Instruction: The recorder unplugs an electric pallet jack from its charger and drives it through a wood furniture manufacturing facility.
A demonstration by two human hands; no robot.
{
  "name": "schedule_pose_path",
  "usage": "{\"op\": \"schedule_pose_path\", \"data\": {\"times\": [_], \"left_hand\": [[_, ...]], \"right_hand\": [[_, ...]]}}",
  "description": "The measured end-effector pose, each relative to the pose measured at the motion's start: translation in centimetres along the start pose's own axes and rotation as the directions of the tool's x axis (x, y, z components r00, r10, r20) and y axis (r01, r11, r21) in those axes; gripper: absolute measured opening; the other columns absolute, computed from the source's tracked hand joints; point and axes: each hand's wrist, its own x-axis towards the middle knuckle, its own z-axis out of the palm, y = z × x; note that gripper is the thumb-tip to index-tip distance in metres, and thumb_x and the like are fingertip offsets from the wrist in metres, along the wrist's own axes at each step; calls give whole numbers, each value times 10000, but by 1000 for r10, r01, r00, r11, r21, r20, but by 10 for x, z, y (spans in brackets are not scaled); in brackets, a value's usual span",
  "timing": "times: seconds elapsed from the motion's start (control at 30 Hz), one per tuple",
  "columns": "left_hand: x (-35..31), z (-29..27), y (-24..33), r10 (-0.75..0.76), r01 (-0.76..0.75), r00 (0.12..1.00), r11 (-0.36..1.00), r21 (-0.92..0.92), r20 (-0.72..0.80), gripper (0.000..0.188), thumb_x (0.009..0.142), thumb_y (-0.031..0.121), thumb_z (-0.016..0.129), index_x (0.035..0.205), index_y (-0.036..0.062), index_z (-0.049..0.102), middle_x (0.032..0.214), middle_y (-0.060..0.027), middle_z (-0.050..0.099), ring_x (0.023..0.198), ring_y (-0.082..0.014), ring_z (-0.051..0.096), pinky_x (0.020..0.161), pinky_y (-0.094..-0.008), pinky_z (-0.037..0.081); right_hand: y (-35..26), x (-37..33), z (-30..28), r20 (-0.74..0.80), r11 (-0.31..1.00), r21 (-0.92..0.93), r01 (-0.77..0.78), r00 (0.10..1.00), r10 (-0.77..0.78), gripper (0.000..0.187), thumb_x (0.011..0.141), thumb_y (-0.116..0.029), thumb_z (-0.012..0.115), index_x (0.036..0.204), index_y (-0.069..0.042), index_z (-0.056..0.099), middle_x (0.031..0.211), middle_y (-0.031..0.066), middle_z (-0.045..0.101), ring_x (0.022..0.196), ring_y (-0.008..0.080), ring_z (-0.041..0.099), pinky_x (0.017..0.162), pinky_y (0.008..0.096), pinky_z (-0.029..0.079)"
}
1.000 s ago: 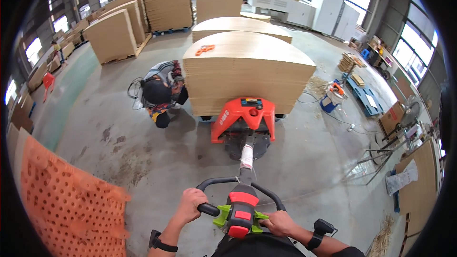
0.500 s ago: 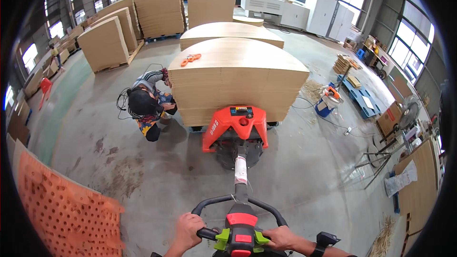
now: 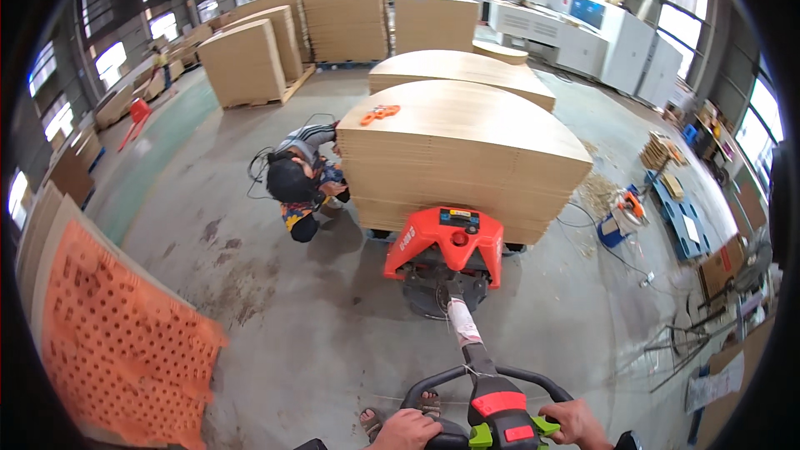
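Observation:
My left hand [image 3: 408, 431] is closed over the left grip of the pallet truck's black looped handle [image 3: 554, 385]. On the other side my right hand [image 3: 575, 423] holds the right grip, its fingers beside a green lever [image 3: 546, 426]. The shaft leads forward to the red pallet truck body [image 3: 454, 237], which stands against the front of a tall stack of curved-edged wooden boards [image 3: 467, 162]. Orange clamp-like tools [image 3: 380, 114] lie on top of the stack. The truck's forks are hidden beneath the load.
A person in a dark cap [image 3: 292, 177] crouches at the stack's left side, hands near it. An orange perforated sheet [image 3: 125, 333] leans at lower left. Right of the load stand a bucket [image 3: 617, 225] with a trailing cord and a blue pallet [image 3: 679, 215]. More board stacks [image 3: 433, 23] stand behind.
The view has swung left, so the scene sits further right in the picture. Handle and hands have moved right and lower, both hands still gripping. My sandalled feet now show under the handle.

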Motion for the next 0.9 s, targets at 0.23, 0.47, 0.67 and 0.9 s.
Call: {"op": "schedule_pose_path", "data": {"times": [0.23,0.47,0.67,0.9], "left_hand": [[1,-1,14,-28,28,1000,1000,-4,-1,383,521,167,698,872,59,589,859,-122,607,866,-318,599,814,-417,453],[3,2,3,24,-28,995,999,-37,-93,351,554,156,660,886,68,589,823,-118,595,824,-317,598,772,-413,459],[-18,6,-4,70,-114,936,987,-110,-344,379,623,188,672,971,45,620,947,-155,633,918,-344,606,835,-439,468],[-85,100,-62,-212,80,839,959,-273,-501,369,747,219,692,1035,-3,635,1058,-200,639,980,-385,609,865,-471,477]], "right_hand": [[1,3,-4,-5,983,140,120,993,-121,462,790,-443,608,1011,-38,628,772,159,618,706,370,618,616,440,481],[-10,0,-3,-218,986,80,149,968,-128,499,880,-485,552,1019,-15,641,843,199,630,769,403,620,651,448,482],[3,-8,25,-350,990,4,141,927,-131,460,948,-431,488,1016,-4,645,935,216,648,823,421,616,711,461,483],[33,-13,35,-574,937,-266,227,744,-343,484,979,-408,459,1080,27,648,1017,213,673,856,412,635,747,470,498]]}}
